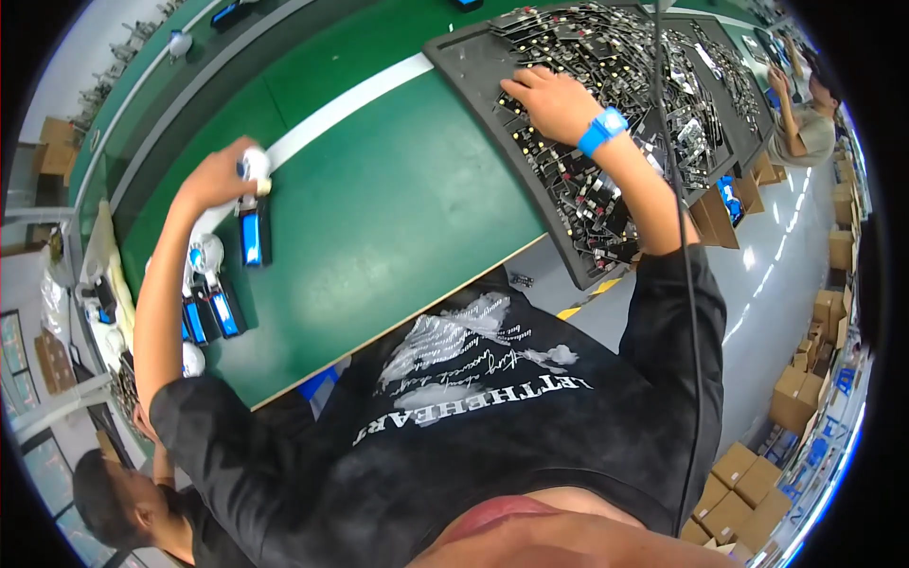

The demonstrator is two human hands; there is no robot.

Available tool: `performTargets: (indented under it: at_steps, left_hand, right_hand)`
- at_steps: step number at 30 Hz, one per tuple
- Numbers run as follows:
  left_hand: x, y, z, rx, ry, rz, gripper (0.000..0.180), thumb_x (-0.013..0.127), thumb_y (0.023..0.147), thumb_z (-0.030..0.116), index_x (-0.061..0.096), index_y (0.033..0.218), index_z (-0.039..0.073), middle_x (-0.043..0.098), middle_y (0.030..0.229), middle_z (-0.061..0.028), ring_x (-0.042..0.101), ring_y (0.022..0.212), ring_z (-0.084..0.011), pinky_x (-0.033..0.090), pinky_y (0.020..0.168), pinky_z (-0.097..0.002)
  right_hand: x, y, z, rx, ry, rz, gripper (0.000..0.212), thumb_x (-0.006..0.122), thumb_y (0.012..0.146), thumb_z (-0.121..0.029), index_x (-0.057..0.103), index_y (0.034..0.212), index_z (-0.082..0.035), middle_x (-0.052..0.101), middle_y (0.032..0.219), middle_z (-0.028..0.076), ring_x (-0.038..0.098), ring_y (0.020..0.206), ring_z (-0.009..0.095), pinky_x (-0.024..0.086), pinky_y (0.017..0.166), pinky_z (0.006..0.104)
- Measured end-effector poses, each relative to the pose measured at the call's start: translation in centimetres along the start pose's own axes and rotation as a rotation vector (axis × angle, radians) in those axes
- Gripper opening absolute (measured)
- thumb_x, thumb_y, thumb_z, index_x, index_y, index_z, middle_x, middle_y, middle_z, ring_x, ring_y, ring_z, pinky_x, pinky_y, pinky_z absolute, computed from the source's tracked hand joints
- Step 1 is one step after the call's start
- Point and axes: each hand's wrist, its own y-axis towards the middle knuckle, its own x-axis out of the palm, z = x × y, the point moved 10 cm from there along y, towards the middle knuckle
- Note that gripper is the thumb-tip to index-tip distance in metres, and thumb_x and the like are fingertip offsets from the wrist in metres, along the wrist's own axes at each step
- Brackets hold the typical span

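Note:
On the left of the green table, my left hand [220, 178] is closed around a white round-headed device [254, 165]. A black piece with a blue block [251, 239] is directly below it; whether the two are joined I cannot make out. Nearer to me stand more white round-headed devices [205, 254] with black-and-blue bodies [223, 310]. My right hand [557, 102], with a blue wristband [603, 130] at its wrist, is over the left side of a dark tray [549, 204]. Its fingers are apart above the small black parts [592, 175], and I see nothing held in them.
A white strip [350, 106] crosses the green table [398, 218]. Beyond it runs a green surface [312, 71]. A dark cable [674, 189] hangs past my right arm. One person [133, 502] is at lower left, another [805, 133] at far right. Cardboard boxes [748, 483] line the right.

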Motion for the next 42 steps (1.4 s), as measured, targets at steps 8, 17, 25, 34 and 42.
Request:
performTargets:
  at_steps: [8,17,25,34,42]
  left_hand:
    - [3.5,4.7,8.1,-0.070,-0.291,0.305,0.067,0.078,0.083,0.039,0.056,0.140,0.014,0.072,0.115,-0.0174,0.071,0.106,-0.0323,0.055,0.092,-0.0403]
    - [7.1,2.6,9.3,-0.193,-0.646,0.344,0.053,0.081,0.082,0.029,0.069,0.125,0.000,0.076,0.101,-0.0156,0.074,0.093,-0.0259,0.057,0.084,-0.0359]
    - [5.7,-0.2,10.7,-0.027,-0.722,0.720,0.032,0.079,0.086,0.022,0.078,0.109,0.001,0.076,0.101,-0.0114,0.071,0.080,-0.0240,0.055,0.076,-0.0336]
    - [5.0,-2.1,10.1,0.054,-0.599,0.896,0.022,0.077,0.085,0.015,0.079,0.104,0.005,0.074,0.104,-0.0069,0.069,0.093,-0.0227,0.054,0.079,-0.0331]
    - [5.8,-0.6,9.8,0.225,-0.897,0.809,0.019,0.072,0.084,0.005,0.077,0.102,0.005,0.072,0.103,-0.0046,0.065,0.084,-0.0155,0.053,0.069,-0.0292]
  right_hand:
    - [0.1,3.5,-2.1,0.048,-0.118,-0.173,0.039,0.072,0.078,-0.014,0.066,0.116,-0.008,0.068,0.110,0.013,0.067,0.109,0.033,0.057,0.090,0.0466]
    - [-6.7,0.7,-6.9,0.142,0.141,0.180,0.024,0.064,0.084,-0.002,0.069,0.107,-0.005,0.066,0.102,0.014,0.068,0.096,0.035,0.058,0.078,0.0422]
    - [-5.7,-3.8,-18.4,-0.092,0.467,0.365,0.033,0.066,0.080,0.007,0.071,0.109,-0.008,0.065,0.113,0.010,0.064,0.113,0.033,0.052,0.093,0.0449]
    - [-0.4,-6.3,-14.3,0.789,0.844,0.068,0.039,0.074,0.088,-0.014,0.067,0.126,-0.007,0.064,0.122,0.014,0.062,0.111,0.032,0.054,0.074,0.0408]
    - [-1.8,-1.2,-18.8,0.398,0.442,0.064,0.058,0.075,0.087,-0.024,0.056,0.140,-0.007,0.061,0.106,0.015,0.068,0.082,0.032,0.059,0.069,0.0415]
